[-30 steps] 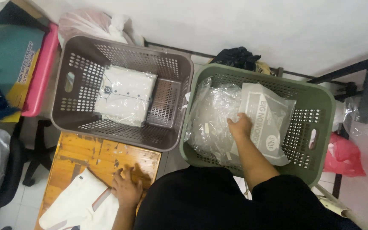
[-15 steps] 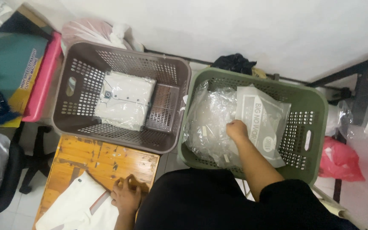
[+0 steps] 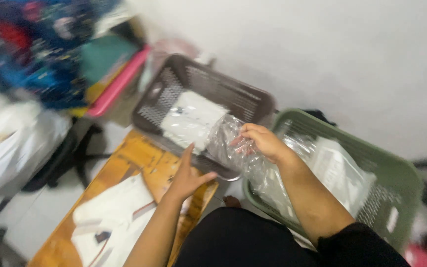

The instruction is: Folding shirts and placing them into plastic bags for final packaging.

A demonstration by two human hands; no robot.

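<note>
Pinched a clear bag [image 3: 231,148] in the right hand [image 3: 263,143], fingers curled shut on its top edge. Hung up in the air over the gap between the brown basket [image 3: 253,99] and the green basket [image 3: 396,170], with its tail trailing down into the green one.

Spread the left hand [image 3: 189,175] wide open, thumb out, with nothing in it. Hovered just by the near rim of the brown basket, above the end of the wood table [image 3: 129,158], close to the bag but not on it.

Looked very light, thin and floppy. Probably slippery too, and quick to crumple, but not easy to break. Best gripped at the top edge, most likely with a hand at each corner, to stop it from folding in on itself.

Lay flat in the brown basket: a white pack [image 3: 189,118], square-ish, in shiny wrap. Heaped in the green basket: more clear bags, plus a flat pale pack [image 3: 339,170] leaning against the far side. Rested on the wood table: a folded white cloth [image 3: 109,212] with a small dark tag [image 3: 100,236] near the bottom. Stood beyond the brown basket, to the left: a pink tray [image 3: 117,84]. Too blurred to make out any print on the packs.
</note>
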